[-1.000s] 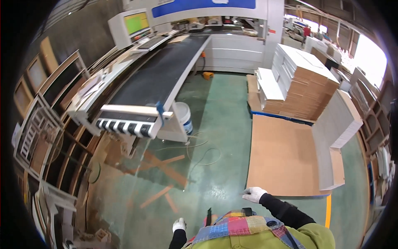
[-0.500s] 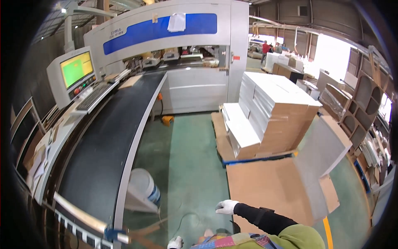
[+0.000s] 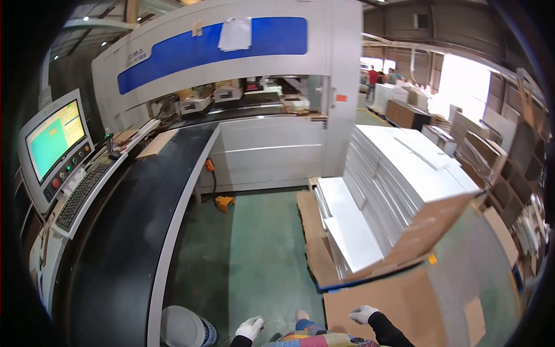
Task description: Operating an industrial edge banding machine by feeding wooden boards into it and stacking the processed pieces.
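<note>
1. Head view looks down over a green workshop floor; both hands appear at the lower edge, gloved in white

2. Left hand: fingers loosely curled, holding nothing, hanging over the floor just beside a white bucket

3. Right hand: fingers half curled, holding nothing, with a dark sleeve behind it. It sits at the near edge of a flat cardboard sheet; whether it touches the sheet cannot be told from this angle

4. Stack of white panels stands on the floor ahead and to the right, well apart from both hands, with brown cardboard leaning against its near corner

5. Black conveyor belt runs along the left side up to a large grey and blue machine

6. Control screen and keyboard are mounted left of the belt

7. Orange foot pedal lies on the floor near the machine base

8. Shelving with boards lines the right wall, blurred toward the rim
</note>
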`<state>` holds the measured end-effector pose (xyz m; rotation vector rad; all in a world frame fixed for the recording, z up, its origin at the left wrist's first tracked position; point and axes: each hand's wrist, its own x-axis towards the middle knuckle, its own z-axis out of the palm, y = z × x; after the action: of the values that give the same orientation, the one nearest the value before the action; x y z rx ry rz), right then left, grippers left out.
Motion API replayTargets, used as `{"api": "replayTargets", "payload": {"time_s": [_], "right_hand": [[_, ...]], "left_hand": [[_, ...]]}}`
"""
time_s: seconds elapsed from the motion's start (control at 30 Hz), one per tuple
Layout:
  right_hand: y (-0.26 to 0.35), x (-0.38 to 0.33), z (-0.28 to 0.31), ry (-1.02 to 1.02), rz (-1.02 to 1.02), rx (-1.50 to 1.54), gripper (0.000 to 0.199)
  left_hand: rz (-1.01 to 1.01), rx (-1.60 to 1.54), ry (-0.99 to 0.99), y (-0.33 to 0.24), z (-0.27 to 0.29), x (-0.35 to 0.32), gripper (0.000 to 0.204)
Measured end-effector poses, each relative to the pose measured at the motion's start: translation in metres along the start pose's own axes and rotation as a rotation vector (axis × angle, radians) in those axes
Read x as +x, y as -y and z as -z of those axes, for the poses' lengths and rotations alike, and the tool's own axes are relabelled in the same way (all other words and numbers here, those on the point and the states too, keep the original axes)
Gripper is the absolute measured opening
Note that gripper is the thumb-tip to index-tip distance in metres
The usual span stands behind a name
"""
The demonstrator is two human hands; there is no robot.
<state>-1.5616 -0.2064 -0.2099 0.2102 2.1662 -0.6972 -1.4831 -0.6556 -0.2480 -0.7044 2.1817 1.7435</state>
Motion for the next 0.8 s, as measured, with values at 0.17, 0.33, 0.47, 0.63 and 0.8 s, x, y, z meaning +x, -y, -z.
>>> {"api": "replayTargets", "payload": {"time_s": [0.17,0.33,0.47,0.63,0.8], "right_hand": [[0.164,0.133,0.124,-0.203,0.249,0.026,0.041],[0.403,0.243,0.200,-0.136,0.611,-0.234,0.043],[0.608,0.299,0.206,-0.027,0.776,-0.283,0.046],[0.823,0.306,0.216,0.114,1.055,-0.420,0.042],[0.980,0.325,0.290,0.198,1.231,-0.633,0.043]], "left_hand": [[-0.130,0.349,0.121,-0.150,0.019,0.079,0.058],[-0.154,-0.083,-0.267,-0.257,0.089,0.124,0.044],[-0.416,-0.058,-0.721,-0.319,0.175,0.175,0.033],[-0.332,0.393,-0.884,-0.401,0.312,0.229,0.041],[0.021,0.709,-0.443,-0.459,0.400,0.284,0.045]]}}
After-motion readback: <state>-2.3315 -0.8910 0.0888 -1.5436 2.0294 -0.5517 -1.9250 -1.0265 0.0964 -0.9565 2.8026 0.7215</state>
